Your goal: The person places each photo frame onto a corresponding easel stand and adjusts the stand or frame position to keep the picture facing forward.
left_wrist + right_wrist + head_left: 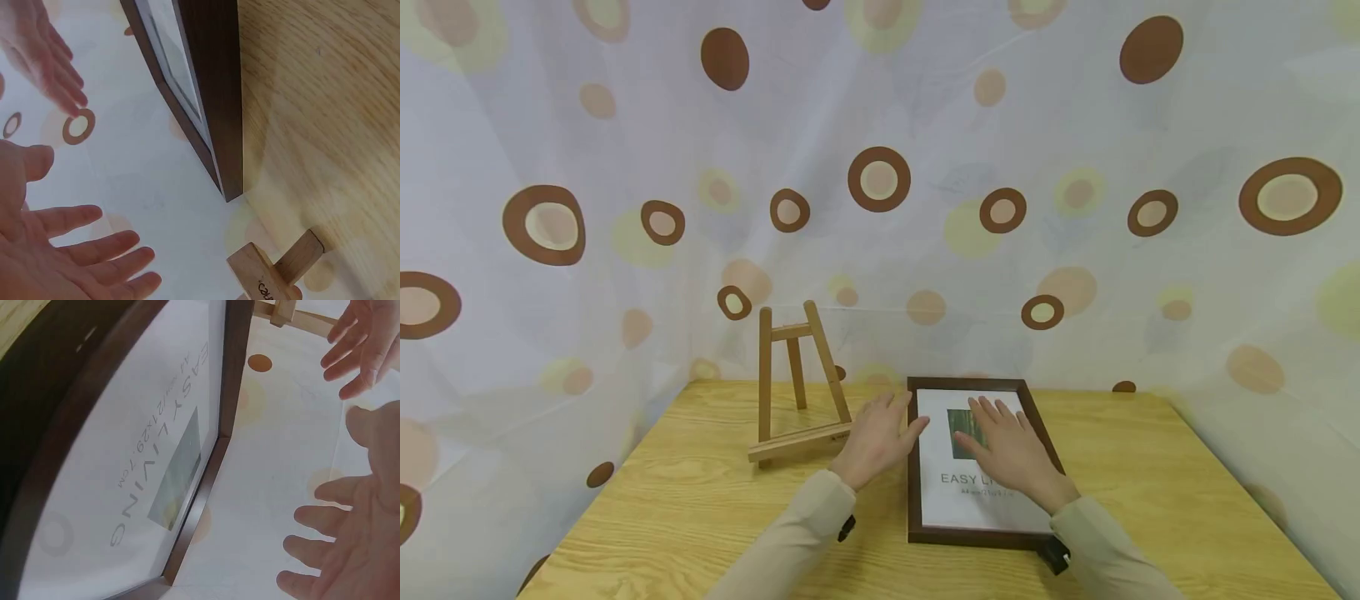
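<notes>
A dark brown picture frame (967, 538) lies flat on the wooden table, its white sheet printed "EASY LIVING" with a small green picture. Over its right part my right hand (1011, 446) hovers with fingers spread, holding nothing; in the right wrist view a gap shows between that hand (356, 531) and the frame (206, 487). My left hand (876, 437) is held out beside the frame's left edge, fingers extended and empty. Just left of it stands a small wooden easel (797, 440), upright on three legs, its ledge end partly behind the left hand.
The light wood table (700, 500) reaches to a hanging curtain (880, 250) with brown and yellow circles, which encloses the back and both sides. A black strap piece (1054, 554) on the right wrist overlaps the frame's lower right corner.
</notes>
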A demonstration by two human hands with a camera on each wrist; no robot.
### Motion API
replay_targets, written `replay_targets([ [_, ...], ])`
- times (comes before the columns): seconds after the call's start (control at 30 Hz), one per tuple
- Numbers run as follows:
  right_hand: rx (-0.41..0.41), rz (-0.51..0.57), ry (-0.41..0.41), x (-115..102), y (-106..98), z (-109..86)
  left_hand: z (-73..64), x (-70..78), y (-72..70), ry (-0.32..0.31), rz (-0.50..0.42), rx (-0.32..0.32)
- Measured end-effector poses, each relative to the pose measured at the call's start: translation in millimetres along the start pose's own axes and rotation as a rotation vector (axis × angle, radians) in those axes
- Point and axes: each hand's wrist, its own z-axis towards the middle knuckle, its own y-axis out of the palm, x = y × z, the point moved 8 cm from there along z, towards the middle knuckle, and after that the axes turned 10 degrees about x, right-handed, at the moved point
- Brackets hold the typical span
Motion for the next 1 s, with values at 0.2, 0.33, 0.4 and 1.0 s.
replay_targets([
  [0.2,0.029,0.176,0.105,9.0,-4.2,2.2,1.5,-1.3,-2.4,-0.052,-0.132,0.069],
  [0.33,0.037,0.252,0.193,19.5,-5.9,0.8,2.6,-5.9,-0.4,-0.121,-0.234,0.072],
  [0.4,0.057,0.282,0.220,23.4,-8.2,-0.1,2.7,-8.5,0.5,-0.152,-0.290,0.072],
  [1.0,-0.085,0.643,0.530,67.5,10.7,-19.3,-5.2,-20.9,25.6,-0.228,-0.583,-0.118],
])
